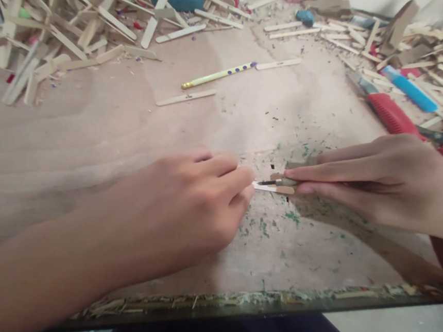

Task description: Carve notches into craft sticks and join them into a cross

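One slim stick [284, 190], white along part of its length and tan at its near-right end, shows between our hands at the middle of the worktop [105, 124]. Our left hand [201, 204] has its fingers drawn together on the stick, hiding the other end. Our right hand [382, 183] pinches a thin dark-tipped tool [280, 182], held alongside the stick; we cannot tell whether the tip touches it. Green specks [263, 228] lie scattered around. Beyond, we see a pale pencil [217, 77] and, just in front of it, a loose stick [186, 97]. A red-handled tool [391, 112] lies beyond our right hand.
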Action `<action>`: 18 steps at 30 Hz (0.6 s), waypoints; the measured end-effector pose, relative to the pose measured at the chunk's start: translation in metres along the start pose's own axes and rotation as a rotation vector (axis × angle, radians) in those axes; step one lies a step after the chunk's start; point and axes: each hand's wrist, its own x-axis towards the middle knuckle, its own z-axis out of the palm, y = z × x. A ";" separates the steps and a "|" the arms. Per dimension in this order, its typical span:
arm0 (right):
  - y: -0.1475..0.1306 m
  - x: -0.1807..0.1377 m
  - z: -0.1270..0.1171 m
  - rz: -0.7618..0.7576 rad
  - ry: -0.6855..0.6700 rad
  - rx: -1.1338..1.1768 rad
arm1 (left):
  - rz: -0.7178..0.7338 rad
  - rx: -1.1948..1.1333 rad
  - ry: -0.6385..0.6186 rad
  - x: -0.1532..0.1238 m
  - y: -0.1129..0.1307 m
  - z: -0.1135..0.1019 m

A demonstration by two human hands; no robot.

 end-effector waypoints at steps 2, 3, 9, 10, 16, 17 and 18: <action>0.000 -0.001 -0.001 -0.015 0.002 -0.022 | -0.011 0.010 -0.008 0.000 0.001 0.000; 0.000 -0.001 -0.001 -0.033 0.004 -0.015 | -0.017 0.006 -0.009 0.000 0.001 0.000; 0.002 0.000 0.003 -0.053 0.018 0.031 | -0.019 -0.064 0.007 -0.002 0.002 0.002; 0.002 0.000 0.003 -0.060 0.023 0.035 | -0.029 -0.072 0.005 -0.002 0.002 0.002; -0.003 -0.001 -0.005 -0.042 0.126 -0.070 | -0.049 -0.088 0.001 -0.002 0.006 0.002; -0.004 -0.001 -0.007 -0.034 0.120 -0.076 | -0.050 -0.087 0.003 -0.002 0.006 0.003; -0.005 -0.001 -0.007 -0.037 0.105 -0.075 | -0.050 -0.089 0.006 -0.002 0.006 0.003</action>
